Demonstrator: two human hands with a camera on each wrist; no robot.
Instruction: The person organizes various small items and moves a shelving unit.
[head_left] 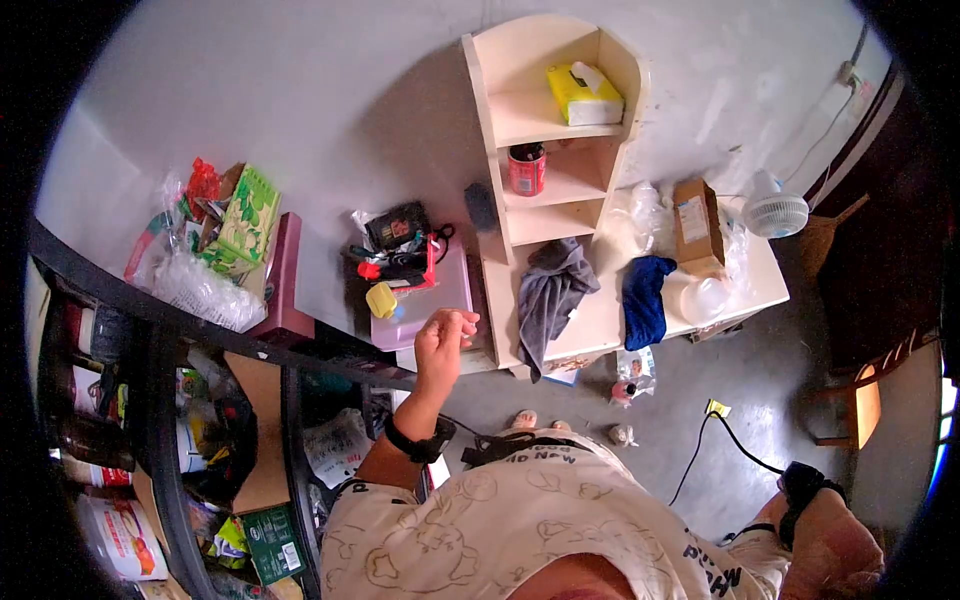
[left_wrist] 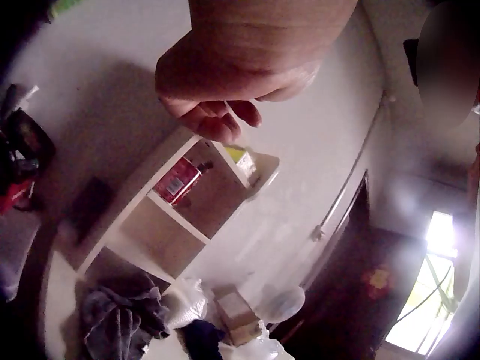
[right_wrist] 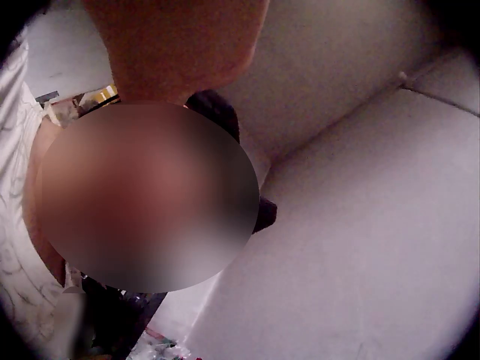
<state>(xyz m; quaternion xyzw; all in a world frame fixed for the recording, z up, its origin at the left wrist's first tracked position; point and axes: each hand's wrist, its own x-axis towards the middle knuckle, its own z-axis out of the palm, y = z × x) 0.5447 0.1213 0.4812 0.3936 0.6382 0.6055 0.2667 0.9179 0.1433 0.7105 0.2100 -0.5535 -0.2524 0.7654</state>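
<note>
My left hand (head_left: 445, 345) is raised in front of my body, its fingers loosely curled with nothing in them. In the left wrist view the hand (left_wrist: 225, 82) overlaps the shelf unit (left_wrist: 142, 176) on the desk. Nearest to it in the head view are a pale purple box (head_left: 448, 290) and a yellow-capped container (head_left: 381, 300). My right hand (right_wrist: 180, 52) is raised close to my head; a blurred patch hides its fingers. A grey cloth (head_left: 550, 290) and a dark blue cloth (head_left: 648, 300) lie on the desk.
The desk also bears an open cardboard box (head_left: 697, 225) and a small white fan (head_left: 775, 212). On its shelves are a yellow tissue pack (head_left: 585, 95) and a red can (head_left: 527, 170). A black-framed rack (head_left: 155, 440) stands at left. A black cable (head_left: 740, 445) hangs at right.
</note>
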